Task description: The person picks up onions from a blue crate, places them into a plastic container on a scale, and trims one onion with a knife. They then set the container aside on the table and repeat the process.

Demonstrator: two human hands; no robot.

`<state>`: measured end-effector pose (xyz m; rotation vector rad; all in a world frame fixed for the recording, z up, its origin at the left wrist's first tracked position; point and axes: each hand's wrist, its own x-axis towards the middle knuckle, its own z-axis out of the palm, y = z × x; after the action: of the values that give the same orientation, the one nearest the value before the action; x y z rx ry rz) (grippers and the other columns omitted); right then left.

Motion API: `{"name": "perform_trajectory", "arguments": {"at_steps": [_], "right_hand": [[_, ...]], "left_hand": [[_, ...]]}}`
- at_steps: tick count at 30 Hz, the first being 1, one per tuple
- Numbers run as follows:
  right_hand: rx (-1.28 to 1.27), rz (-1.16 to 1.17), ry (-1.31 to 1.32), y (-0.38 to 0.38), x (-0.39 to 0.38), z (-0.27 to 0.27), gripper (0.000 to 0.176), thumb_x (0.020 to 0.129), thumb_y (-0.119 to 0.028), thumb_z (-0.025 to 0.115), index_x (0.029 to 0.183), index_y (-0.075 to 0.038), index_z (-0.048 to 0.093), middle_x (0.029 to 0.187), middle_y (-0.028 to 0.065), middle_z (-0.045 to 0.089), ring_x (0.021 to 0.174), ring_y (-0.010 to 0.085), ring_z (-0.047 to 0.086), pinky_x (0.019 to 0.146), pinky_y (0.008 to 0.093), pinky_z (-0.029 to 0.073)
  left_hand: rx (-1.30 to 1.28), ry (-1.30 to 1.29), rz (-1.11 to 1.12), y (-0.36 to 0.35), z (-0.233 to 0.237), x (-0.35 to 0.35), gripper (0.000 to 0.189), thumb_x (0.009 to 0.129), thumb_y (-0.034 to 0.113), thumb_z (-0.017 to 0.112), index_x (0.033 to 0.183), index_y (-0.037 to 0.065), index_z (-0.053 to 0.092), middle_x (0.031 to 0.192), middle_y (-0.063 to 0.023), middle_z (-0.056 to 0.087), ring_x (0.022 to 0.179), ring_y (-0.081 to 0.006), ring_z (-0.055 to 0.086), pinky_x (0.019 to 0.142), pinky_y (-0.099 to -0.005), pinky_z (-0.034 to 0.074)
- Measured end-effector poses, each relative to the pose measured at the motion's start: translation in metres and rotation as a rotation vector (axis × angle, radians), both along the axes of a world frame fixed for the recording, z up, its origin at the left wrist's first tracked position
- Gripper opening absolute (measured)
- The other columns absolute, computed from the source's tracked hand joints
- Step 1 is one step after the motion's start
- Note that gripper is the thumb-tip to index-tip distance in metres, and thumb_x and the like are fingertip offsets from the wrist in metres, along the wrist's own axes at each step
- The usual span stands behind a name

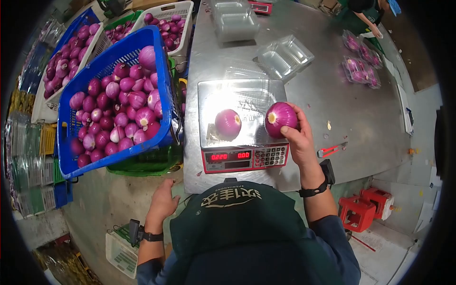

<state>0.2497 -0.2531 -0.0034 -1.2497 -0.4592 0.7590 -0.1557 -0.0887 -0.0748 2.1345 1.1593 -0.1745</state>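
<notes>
My right hand (pixel 300 137) grips a large red onion (pixel 281 119) at the right side of the scale's steel pan (pixel 251 135), thumb in front and fingers behind. Another red onion (pixel 228 123) rests on the pan to the left. Below the pan, the red digital scale (pixel 230 164) has lit red figures, 0.220 on the left display. My left hand (pixel 164 199) hangs below the table edge, holding nothing, its thumb apart from the fingers. Nearest to it is the blue crate (pixel 162 71), heaped with peeled red onions (pixel 118 109).
Clear plastic trays (pixel 287 57) lie behind the scale, with a tray stack (pixel 232 23) farther back. Orange-handled scissors (pixel 332 150) are right on the steel table (pixel 361 123). Packed onions (pixel 361 71) sit near another person's hand (pixel 375 31). Red stools (pixel 356 213) stand below right.
</notes>
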Motion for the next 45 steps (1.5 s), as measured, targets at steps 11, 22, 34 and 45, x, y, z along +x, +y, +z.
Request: {"name": "perform_trajectory", "arguments": {"at_steps": [11,22,34,45], "right_hand": [[-0.400,0.078,-1.118,0.042,-0.015,0.017,0.073,0.066,-0.022,0.085,0.131,-0.005,0.057,0.115,0.0172,0.071,0.105,0.0361,0.070,0.090,0.0405,0.056],[-0.439,0.095,-1.177,0.040,-0.012,-0.011,0.063,0.072,-0.024,0.086,0.129,-0.011,0.063,0.125,0.0144,0.065,0.117,0.0349,0.062,0.103,0.0511,0.044],[-0.431,-0.241,-0.218,0.048,0.071,-0.034,0.049,0.093,-0.028,0.077,0.127,0.004,0.065,0.099,0.0041,0.069,0.084,0.0093,0.063,0.069,0.0266,0.050],[-0.442,0.070,-0.456,0.050,0.066,-0.022,0.081,0.078,0.001,0.071,0.154,-0.006,0.044,0.090,0.0059,0.066,0.075,0.0175,0.064,0.069,0.0285,0.054]], "left_hand": [[0.378,-0.683,-0.218,0.012,0.070,0.180,0.053,0.080,0.021,0.083,0.126,0.003,0.064,0.134,-0.0224,0.059,0.123,-0.0412,0.054,0.106,-0.0485,0.045],[0.285,-0.692,-0.207,0.027,0.029,0.226,0.068,0.075,0.019,0.085,0.135,0.004,0.057,0.153,-0.0230,0.039,0.134,-0.0410,0.046,0.112,-0.0487,0.041],[-0.589,-0.800,0.413,0.010,0.020,0.119,0.052,0.091,0.005,0.078,0.136,-0.002,0.054,0.114,-0.0086,0.063,0.089,-0.0083,0.061,0.075,-0.0230,0.053],[-1.100,-0.901,0.446,0.014,0.031,0.158,0.046,0.096,0.011,0.068,0.136,0.000,0.048,0.117,-0.0148,0.067,0.093,-0.0227,0.070,0.079,-0.0350,0.058]]}}
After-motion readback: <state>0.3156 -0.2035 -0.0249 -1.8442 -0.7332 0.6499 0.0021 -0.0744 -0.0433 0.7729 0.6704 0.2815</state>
